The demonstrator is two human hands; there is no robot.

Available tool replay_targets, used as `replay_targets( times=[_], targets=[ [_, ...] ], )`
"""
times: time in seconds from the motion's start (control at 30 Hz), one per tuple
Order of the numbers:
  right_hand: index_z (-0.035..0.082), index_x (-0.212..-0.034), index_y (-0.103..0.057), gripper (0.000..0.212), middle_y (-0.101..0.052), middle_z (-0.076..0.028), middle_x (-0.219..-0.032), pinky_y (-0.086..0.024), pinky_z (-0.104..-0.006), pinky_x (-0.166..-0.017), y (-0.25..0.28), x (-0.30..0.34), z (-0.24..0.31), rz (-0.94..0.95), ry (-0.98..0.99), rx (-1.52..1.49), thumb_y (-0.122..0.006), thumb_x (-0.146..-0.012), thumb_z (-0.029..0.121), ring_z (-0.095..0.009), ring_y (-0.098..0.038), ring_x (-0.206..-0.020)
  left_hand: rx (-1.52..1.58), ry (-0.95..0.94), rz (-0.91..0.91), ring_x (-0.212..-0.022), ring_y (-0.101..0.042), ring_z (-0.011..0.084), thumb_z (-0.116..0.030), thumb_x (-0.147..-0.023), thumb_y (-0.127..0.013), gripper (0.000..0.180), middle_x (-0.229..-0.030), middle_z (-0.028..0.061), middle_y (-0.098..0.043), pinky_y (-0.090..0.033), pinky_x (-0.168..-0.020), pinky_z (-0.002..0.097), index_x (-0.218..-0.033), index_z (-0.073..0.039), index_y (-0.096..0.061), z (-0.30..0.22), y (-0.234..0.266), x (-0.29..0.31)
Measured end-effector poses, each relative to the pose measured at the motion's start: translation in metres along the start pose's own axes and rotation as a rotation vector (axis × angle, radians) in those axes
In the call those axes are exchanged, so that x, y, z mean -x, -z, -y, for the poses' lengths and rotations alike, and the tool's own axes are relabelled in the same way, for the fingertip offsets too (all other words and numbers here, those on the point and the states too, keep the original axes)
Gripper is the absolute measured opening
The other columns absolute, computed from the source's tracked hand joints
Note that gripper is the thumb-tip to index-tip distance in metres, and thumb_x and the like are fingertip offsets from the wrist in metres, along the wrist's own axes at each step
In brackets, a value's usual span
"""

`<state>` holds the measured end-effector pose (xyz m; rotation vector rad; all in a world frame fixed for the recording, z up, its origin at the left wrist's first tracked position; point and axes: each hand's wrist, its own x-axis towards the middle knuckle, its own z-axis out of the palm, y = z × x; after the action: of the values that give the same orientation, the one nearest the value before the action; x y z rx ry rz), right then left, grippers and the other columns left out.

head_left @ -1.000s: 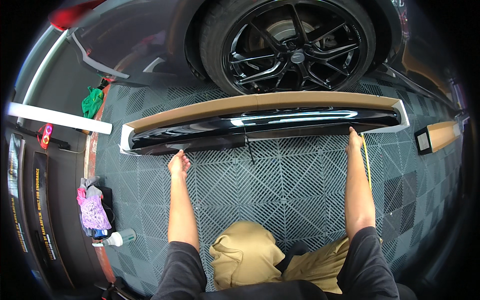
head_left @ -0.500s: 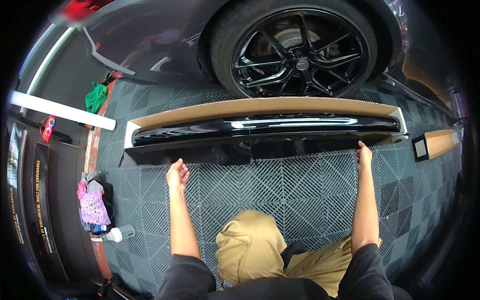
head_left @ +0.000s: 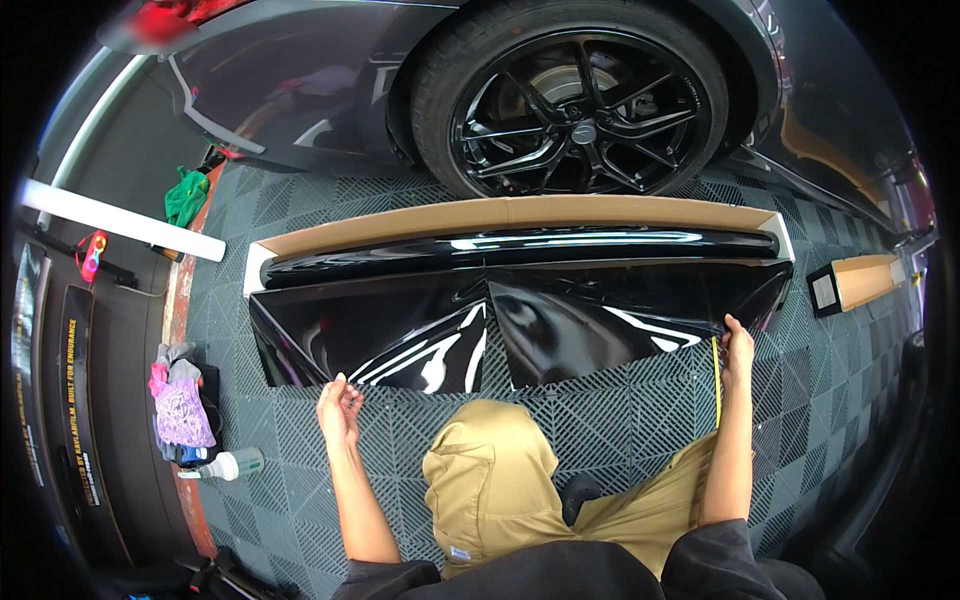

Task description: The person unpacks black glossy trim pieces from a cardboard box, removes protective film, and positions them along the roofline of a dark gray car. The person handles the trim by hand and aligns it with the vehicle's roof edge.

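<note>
A long open cardboard box [head_left: 512, 210] lies across the floor with a roll of glossy black film [head_left: 560, 243] inside. A sheet of the film [head_left: 420, 350] comes off the roll toward me, split by a gap near its middle. My left hand [head_left: 341, 408] is closed in a pinch on the near edge of the left part. At the right part's near edge, my right hand [head_left: 737, 348] pinches the film too. A thin yellow strip [head_left: 717, 385] runs beside my right hand; its kind is unclear.
A car wheel [head_left: 585, 130] stands just beyond the box. To the right is a smaller open box [head_left: 860, 285]. On the left lie a white tube [head_left: 130, 220], a green cloth [head_left: 187, 195], piled cloths [head_left: 183, 412] and a bottle [head_left: 235, 464]. Grey tiles [head_left: 590, 425] cover the floor.
Both hands have moved toward me, drawing more black film off the roll. The sheet now spreads wider over the floor, and the yellow strip has come into sight.
</note>
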<state>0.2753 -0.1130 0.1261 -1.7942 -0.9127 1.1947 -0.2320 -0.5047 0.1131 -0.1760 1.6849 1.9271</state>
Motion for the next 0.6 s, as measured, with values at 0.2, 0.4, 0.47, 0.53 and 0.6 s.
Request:
replay_targets(
  times=[0.2, 0.4, 0.47, 0.53, 0.6],
  targets=[
    [0.013, -0.073, -0.054, 0.025, -0.047, 0.005, -0.056, -0.034, -0.0205, -0.045, 0.021, 0.013, -0.009, 0.048, 0.013, -0.108, -0.068, -0.085, 0.03, -0.006, -0.047, -0.048, 0.041, 0.007, -0.012, -0.065, -0.058, 0.0108, -0.017, -0.088, -0.066, 0.015, -0.069, -0.0005, -0.059, -0.051, -0.065, 0.0277, -0.079, -0.011, -0.056, 0.013, 0.02, 0.025],
    [0.012, -0.072, -0.052, 0.028, -0.05, 0.003, -0.058, -0.041, -0.0187, -0.047, 0.029, 0.034, -0.006, 0.026, -0.005, -0.173, -0.071, -0.085, 0.029, -0.007, -0.05, -0.049, 0.035, 0.005, -0.048, -0.065, -0.059, 0.0106, -0.017, -0.089, -0.066, 0.013, -0.07, -0.0001, -0.06, -0.051, -0.063, 0.026, -0.081, -0.011, -0.057, 0.011, 0.027, 0.042],
    [0.013, -0.071, -0.052, 0.029, -0.052, 0.002, -0.058, -0.042, -0.019, -0.046, 0.035, 0.04, -0.002, 0.04, -0.018, -0.169, -0.071, -0.085, 0.029, -0.007, -0.052, -0.049, -0.004, 0.012, -0.067, -0.065, -0.059, 0.0101, -0.017, -0.089, -0.065, 0.013, -0.071, -0.0002, -0.059, -0.051, -0.063, 0.0257, -0.081, -0.011, -0.057, 0.006, 0.026, 0.051],
    [0.013, -0.071, -0.052, 0.029, -0.053, 0.002, -0.059, -0.042, -0.0191, -0.046, 0.039, 0.047, 0.0, 0.037, -0.038, -0.159, -0.071, -0.085, 0.03, -0.006, -0.053, -0.049, -0.051, 0.032, -0.068, -0.065, -0.059, 0.01, -0.018, -0.089, -0.066, 0.013, -0.071, -0.0003, -0.059, -0.051, -0.063, 0.0257, -0.081, -0.011, -0.057, -0.002, 0.027, 0.058],
    [0.013, -0.071, -0.053, 0.029, -0.054, 0.002, -0.06, -0.042, -0.0191, -0.046, 0.042, 0.053, 0.004, 0.024, -0.06, -0.163, -0.071, -0.084, 0.031, -0.007, -0.054, -0.05, -0.085, 0.047, -0.061, -0.064, -0.059, 0.0095, -0.019, -0.089, -0.066, 0.013, -0.07, -0.001, -0.059, -0.052, -0.063, 0.0254, -0.083, -0.012, -0.057, -0.009, 0.029, 0.059]
  ],
)
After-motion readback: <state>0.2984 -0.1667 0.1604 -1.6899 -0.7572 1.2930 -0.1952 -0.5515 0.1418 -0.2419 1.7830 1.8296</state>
